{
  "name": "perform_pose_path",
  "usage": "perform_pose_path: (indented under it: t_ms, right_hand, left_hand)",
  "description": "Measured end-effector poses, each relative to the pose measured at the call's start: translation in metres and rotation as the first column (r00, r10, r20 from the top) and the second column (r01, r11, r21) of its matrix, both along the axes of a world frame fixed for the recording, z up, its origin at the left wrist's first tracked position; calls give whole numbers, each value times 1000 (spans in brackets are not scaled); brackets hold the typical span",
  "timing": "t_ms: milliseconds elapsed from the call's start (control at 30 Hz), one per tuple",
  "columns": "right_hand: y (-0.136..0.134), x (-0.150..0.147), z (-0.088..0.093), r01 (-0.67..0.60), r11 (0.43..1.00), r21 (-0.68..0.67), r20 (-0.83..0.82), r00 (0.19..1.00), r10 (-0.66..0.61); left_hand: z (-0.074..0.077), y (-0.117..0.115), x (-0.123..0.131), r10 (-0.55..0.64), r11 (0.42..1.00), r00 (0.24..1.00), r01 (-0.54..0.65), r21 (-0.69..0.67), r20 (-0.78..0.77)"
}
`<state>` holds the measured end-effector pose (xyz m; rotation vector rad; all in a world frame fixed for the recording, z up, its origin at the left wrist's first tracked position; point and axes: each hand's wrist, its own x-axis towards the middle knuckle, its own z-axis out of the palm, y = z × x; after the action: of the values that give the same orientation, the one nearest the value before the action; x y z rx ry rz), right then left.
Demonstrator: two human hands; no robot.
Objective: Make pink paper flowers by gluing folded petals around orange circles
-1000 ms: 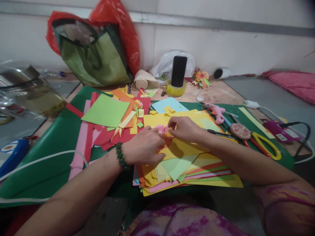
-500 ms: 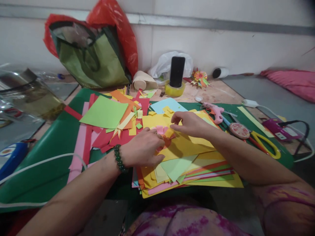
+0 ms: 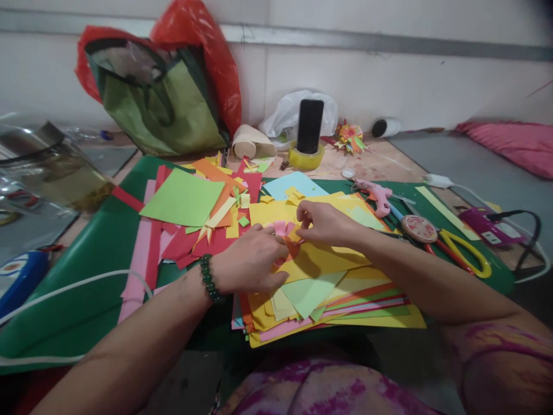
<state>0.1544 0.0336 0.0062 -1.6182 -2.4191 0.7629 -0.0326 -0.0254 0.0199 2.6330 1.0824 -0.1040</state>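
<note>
A small paper flower [image 3: 283,229] with pink and orange folded pieces rests on yellow paper sheets [image 3: 328,259] in front of me. My left hand [image 3: 254,259], with a green bead bracelet at the wrist, has its fingers bent over the flower's left side and holds it there. Fingertips of my right hand [image 3: 326,225] are pinched together at an orange piece on the flower's right side; the hand hides part of that piece. Several small yellow paper bits [image 3: 295,196] lie just beyond the hands.
Coloured scraps and a light green sheet [image 3: 184,197] spread to the left. At right lie a pink glue gun [image 3: 375,196] and yellow-handled scissors [image 3: 469,259]. A phone [image 3: 310,125] stands in a tape roll [image 3: 306,157] behind. A green bag [image 3: 159,104] and glass jar [image 3: 60,167] stand at left.
My right hand has come slightly down and inward, its fingertips closing on the orange piece that showed uncovered before. The left hand stays in place.
</note>
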Motion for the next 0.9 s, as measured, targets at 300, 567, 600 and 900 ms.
perform_pose_path:
  t_ms: [300,567,600,900]
  right_hand:
    - [-6,-4,-2,14,1000,27,-10,1000,-13]
    - [-9,-4,-6,22,998,55,3,1000,-22]
    - [-9,-4,-7,22,998,58,1,1000,-22]
    - [-10,-6,-5,22,999,44,1,1000,-22]
  left_hand:
    - [-3,0,-1,-22,999,999,21,29,43]
    - [-2,0,-1,-8,1000,1000,7,22,29]
    - [-2,0,-1,-9,1000,1000,8,25,28]
    - [-4,-1,-1,-12,999,1000,11,41,24]
